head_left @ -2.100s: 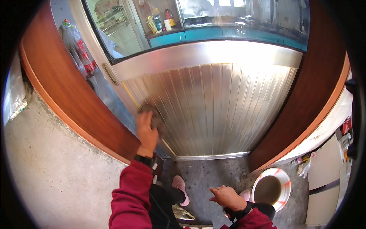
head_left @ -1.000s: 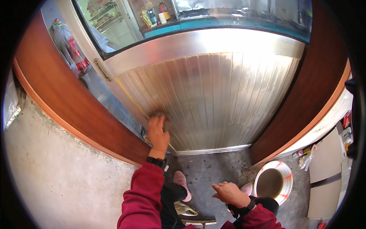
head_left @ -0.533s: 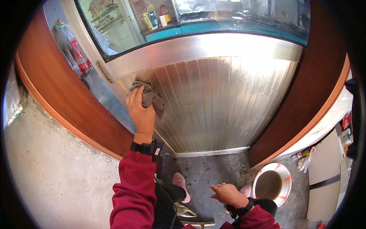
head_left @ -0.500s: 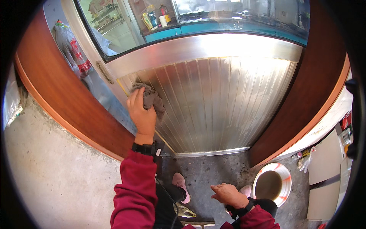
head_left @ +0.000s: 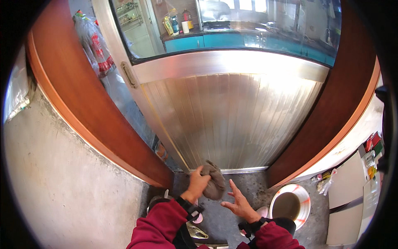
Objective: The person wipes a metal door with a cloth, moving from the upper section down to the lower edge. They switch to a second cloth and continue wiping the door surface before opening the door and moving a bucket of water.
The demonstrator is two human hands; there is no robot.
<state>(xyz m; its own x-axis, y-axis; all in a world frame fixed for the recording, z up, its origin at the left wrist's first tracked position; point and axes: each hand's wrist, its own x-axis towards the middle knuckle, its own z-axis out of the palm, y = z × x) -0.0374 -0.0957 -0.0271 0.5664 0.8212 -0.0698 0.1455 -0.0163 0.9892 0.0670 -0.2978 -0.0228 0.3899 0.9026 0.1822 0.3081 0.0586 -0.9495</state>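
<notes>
A crumpled grey-brown rag (head_left: 214, 182) hangs from my left hand (head_left: 199, 184), whose fingers are closed round its left side. Close by on the right is my right hand (head_left: 240, 205), fingers apart and holding nothing, a small gap from the rag. Both hands are low, before the bottom edge of a sliding door with a ribbed metal panel (head_left: 224, 116). Above that panel the door has a window, and a recessed handle (head_left: 129, 75) sits in its left frame. Right of my right hand stands a white and orange basin (head_left: 307, 203) of murky brown water.
Brown wooden door frames flank the door, left (head_left: 83, 95) and right (head_left: 331, 103). A plastic bag (head_left: 95, 45) hangs behind the gap at left. Pale boxes (head_left: 346, 186) stand at the right. Through the glass, bottles (head_left: 175, 25) stand on a counter with teal cupboards.
My left hand has come off the door panel's left side, moving down and right with the rag. My right hand has risen slightly and spread its fingers. The view has shifted a little.
</notes>
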